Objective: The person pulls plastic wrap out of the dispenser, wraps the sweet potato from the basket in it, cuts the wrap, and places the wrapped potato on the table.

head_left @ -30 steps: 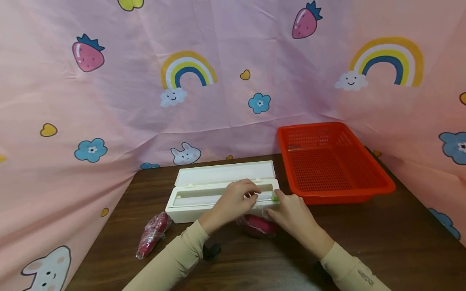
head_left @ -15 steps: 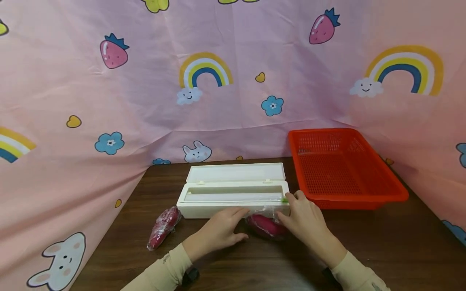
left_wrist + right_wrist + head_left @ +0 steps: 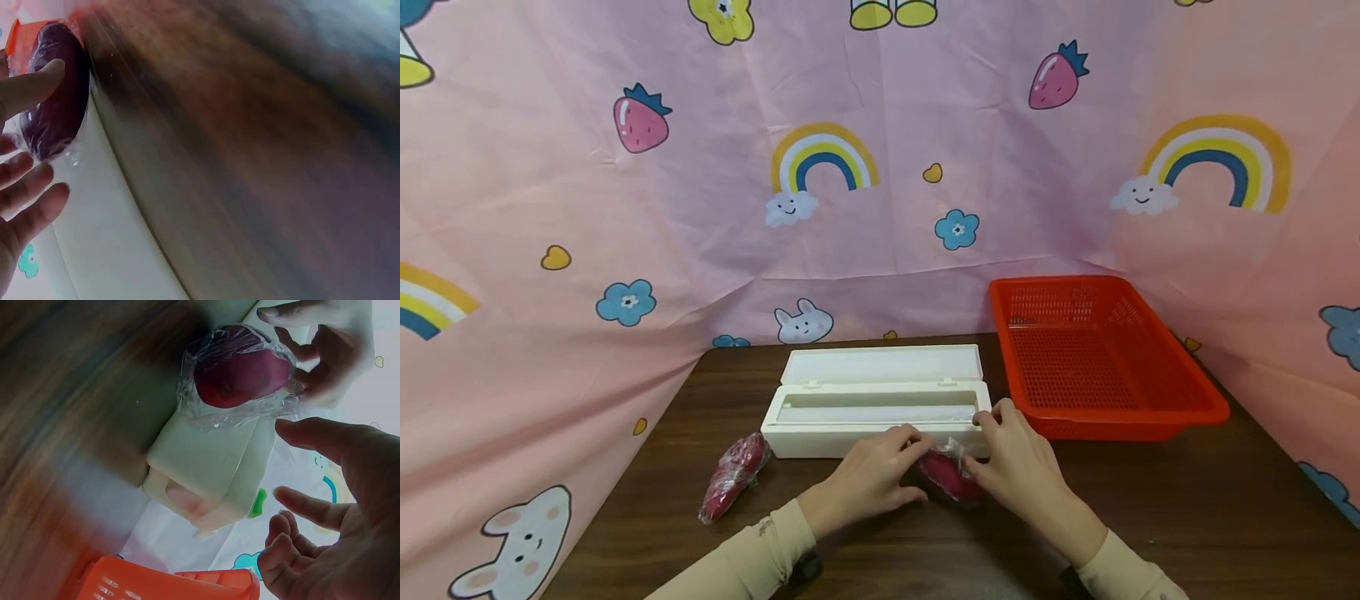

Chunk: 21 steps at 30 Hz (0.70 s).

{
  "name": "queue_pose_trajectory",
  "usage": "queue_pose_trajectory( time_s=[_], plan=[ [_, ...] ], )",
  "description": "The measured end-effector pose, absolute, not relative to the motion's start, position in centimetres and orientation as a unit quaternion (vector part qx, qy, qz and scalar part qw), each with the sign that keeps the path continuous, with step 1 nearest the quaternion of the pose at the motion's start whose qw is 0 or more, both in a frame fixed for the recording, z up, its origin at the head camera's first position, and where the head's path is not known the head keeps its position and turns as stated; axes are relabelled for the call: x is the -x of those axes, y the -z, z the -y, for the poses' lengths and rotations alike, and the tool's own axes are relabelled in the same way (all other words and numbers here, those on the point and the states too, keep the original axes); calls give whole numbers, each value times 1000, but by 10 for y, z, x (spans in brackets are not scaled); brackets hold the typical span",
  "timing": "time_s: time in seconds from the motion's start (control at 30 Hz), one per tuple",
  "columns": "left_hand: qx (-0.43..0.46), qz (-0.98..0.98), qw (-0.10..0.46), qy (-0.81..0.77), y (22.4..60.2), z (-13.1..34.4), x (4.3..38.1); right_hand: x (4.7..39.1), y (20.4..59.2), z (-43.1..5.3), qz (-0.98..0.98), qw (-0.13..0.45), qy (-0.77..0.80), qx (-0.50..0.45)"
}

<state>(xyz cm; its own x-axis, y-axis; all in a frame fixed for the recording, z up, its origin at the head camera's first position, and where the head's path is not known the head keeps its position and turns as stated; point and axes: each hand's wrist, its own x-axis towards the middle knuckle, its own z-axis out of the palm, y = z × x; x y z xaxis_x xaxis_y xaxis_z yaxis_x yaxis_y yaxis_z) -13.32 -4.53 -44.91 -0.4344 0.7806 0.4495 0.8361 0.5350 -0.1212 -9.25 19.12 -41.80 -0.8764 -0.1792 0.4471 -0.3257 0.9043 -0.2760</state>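
Observation:
A rounded, dark pink item in crinkled cling film (image 3: 946, 473) lies on the table against the front of a white cling film dispenser (image 3: 827, 442). From its left, my left hand (image 3: 867, 477) reaches toward it, thumb and fingers spread. In the left wrist view the item (image 3: 74, 94) shows long and dark purple. My right hand (image 3: 1021, 462) is on the other side, with its thumb tip at the film's edge and index finger by the dispenser's right end. A small green slider (image 3: 258, 504) sits there. The dispenser's lid (image 3: 887, 363) stands open, showing the film roll (image 3: 872, 414).
A second film-wrapped pink item (image 3: 734, 477) lies left of the dispenser. At the back right stands a red plastic basket (image 3: 1120, 425). A pink patterned cloth (image 3: 880, 233) hangs behind the brown wooden table (image 3: 880, 567).
My left hand has come down from over the dispenser to the near side, then moved right to the wrapped item. My right hand stays at the dispenser's right end. The head view has shifted.

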Motion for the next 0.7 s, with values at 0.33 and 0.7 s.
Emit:
queue_pose_trajectory(
  time_s=[0.33, 0.7],
  plan=[
    [518, 821, 239, 27, 451, 35, 136, 88, 424, -192, 941, 240, -160, -177],
    [525, 827, 198, 43, 447, 32, 136, 81, 424, -195, 930, 233, -202, -201]
  ],
)
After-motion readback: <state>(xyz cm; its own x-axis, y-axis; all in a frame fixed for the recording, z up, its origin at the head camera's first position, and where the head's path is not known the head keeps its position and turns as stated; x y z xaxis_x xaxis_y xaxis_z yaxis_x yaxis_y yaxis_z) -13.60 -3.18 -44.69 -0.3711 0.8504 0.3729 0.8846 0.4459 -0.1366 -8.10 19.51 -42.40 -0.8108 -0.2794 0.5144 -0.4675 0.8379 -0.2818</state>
